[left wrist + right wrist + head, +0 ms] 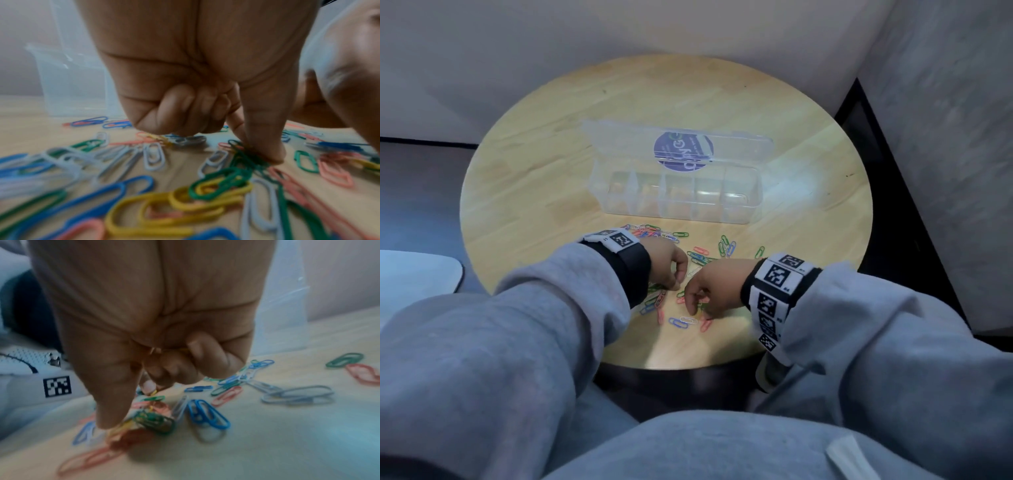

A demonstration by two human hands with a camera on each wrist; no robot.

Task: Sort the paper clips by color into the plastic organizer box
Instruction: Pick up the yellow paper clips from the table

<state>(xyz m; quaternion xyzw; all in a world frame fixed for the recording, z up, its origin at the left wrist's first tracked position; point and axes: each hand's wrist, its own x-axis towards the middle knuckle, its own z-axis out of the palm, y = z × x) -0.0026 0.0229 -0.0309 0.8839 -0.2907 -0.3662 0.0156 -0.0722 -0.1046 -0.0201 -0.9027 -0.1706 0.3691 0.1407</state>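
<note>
**Both hands down in the clip pile, box compartments look empty**

Left hand (197,68): thumb and index fingers (265,129) pressed together on a cluster of dark green plastic-coated paper clips (244,155) against the round light-wood table (654,102); other fingers curled in. Right hand (144,308): thumb tip (111,410) down on a mixed tangle of yellow, green and red clips (144,420), remaining fingers curled round a few yellow clips (152,352) in the palm.

Risks, as I judge them: clips interlock, so a green pinch likely drags a neighbouring pink or yellow clip along and a wrong colour lands in a compartment. Thin flat wire on smooth wood is hard to lift; fingers may slip or scatter clips. Clips stashed in the right palm can drop while it picks more. The hands work close together and may bump.

Around: scattered blue, white, pink, green, yellow clips (702,253) between the hands and the clear plastic five-compartment organizer box (678,195), lid open behind it with a purple round sticker (683,150). Box sits well beyond the pile, path unobstructed. Grey sleeves, marker wristbands (777,284).
</note>
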